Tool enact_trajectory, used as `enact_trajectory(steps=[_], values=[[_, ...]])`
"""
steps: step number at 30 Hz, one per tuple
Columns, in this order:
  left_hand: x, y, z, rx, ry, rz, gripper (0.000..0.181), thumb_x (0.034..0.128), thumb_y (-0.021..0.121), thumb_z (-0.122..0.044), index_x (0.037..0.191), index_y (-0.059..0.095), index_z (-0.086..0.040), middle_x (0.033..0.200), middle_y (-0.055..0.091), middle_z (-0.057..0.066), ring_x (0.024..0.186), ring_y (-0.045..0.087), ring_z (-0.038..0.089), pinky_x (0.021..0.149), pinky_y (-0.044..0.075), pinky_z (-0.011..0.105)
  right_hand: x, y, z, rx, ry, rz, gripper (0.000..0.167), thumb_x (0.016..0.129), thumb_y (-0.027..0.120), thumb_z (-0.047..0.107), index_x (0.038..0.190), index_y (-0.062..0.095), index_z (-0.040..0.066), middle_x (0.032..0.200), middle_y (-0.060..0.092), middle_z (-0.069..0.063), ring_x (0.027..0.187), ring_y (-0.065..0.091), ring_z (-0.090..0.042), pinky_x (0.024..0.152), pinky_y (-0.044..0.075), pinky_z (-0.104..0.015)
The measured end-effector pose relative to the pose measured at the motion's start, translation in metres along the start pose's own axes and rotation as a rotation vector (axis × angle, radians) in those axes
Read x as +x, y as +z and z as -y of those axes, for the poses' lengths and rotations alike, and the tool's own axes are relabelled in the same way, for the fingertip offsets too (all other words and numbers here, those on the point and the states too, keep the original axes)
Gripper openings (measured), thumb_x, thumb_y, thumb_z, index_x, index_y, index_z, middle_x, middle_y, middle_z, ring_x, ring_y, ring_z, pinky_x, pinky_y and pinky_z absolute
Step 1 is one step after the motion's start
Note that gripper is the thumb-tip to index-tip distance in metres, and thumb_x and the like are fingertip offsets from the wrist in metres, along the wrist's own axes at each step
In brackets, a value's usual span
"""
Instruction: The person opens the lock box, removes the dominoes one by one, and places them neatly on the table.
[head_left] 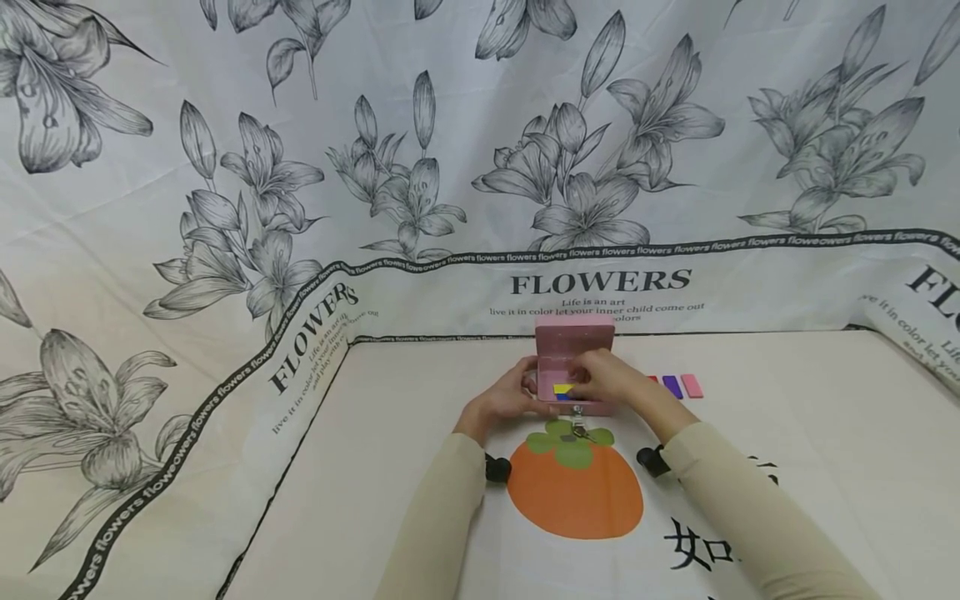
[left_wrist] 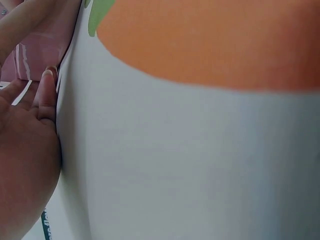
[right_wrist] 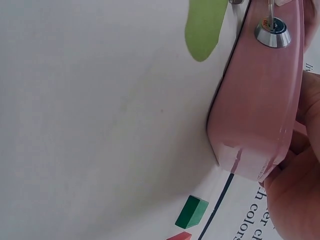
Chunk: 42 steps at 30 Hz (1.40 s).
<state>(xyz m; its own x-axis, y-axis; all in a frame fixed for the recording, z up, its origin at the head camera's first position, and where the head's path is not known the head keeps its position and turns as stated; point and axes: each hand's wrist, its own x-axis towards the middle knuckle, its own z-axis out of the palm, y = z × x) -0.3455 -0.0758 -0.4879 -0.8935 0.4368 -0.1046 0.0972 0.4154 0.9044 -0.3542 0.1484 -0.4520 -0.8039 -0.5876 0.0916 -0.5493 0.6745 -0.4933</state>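
A pink box (head_left: 555, 358) stands with its lid raised, and a metal lock (right_wrist: 272, 36) holding a key is on its front wall. My left hand (head_left: 504, 394) grips the box's left side, the thumb near the front edge. Over the box's right side, my right hand (head_left: 606, 379) reaches in with bent fingers. Its fingertips are hidden inside, so whether they pinch anything does not show. Beside those fingers, a yellow block (head_left: 561, 388) and a blue block (head_left: 562, 397) show within the box.
Right of the box lie a purple block (head_left: 672, 387), a pink block (head_left: 692, 386) and a partly hidden red one (head_left: 652, 380). The right wrist view also shows a green block (right_wrist: 190, 212). An orange persimmon print (head_left: 576, 496) marks the cloth in front; a flower-printed curtain (head_left: 420, 292) stands behind.
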Motion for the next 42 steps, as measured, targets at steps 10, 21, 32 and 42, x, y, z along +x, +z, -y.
enact_trajectory(steps=[10,21,32,42], values=[[-0.002,0.001,-0.001,-0.018,0.001,0.0,0.098,0.0781,0.091,-0.014,0.158,0.033,-0.018,0.102,0.057,0.01,0.088,0.051,0.016,0.081,0.042,0.03,-0.001,-0.001,0.0,-0.012,-0.019,0.015,0.023,0.087,0.081,0.01,0.104,0.072,-0.004,0.086,0.069,-0.005,0.076,0.059,-0.015,0.075,0.052,-0.038],[-0.001,0.001,0.0,-0.01,0.004,-0.001,0.098,0.0786,0.09,-0.013,0.158,0.033,-0.017,0.101,0.057,0.008,0.088,0.05,0.015,0.08,0.042,0.029,-0.002,-0.005,-0.001,-0.001,-0.026,0.045,0.027,0.084,0.083,0.008,0.106,0.072,-0.003,0.092,0.071,-0.009,0.082,0.062,-0.017,0.08,0.054,-0.039],[0.0,0.0,0.002,-0.034,0.014,0.011,0.096,0.0772,0.09,-0.01,0.156,0.035,-0.017,0.101,0.056,0.01,0.087,0.05,0.016,0.076,0.043,0.028,-0.002,0.002,0.004,-0.025,-0.011,0.018,0.017,0.09,0.079,0.016,0.091,0.066,0.006,0.069,0.053,-0.001,0.063,0.044,-0.013,0.06,0.035,-0.031],[0.003,0.0,0.003,-0.046,0.004,0.013,0.095,0.0764,0.091,-0.011,0.155,0.037,-0.02,0.101,0.053,0.005,0.089,0.049,0.015,0.074,0.045,0.028,-0.004,-0.012,0.002,0.017,-0.041,0.096,0.034,0.086,0.081,0.011,0.114,0.067,-0.004,0.078,0.058,-0.003,0.07,0.05,-0.015,0.066,0.042,-0.032]])
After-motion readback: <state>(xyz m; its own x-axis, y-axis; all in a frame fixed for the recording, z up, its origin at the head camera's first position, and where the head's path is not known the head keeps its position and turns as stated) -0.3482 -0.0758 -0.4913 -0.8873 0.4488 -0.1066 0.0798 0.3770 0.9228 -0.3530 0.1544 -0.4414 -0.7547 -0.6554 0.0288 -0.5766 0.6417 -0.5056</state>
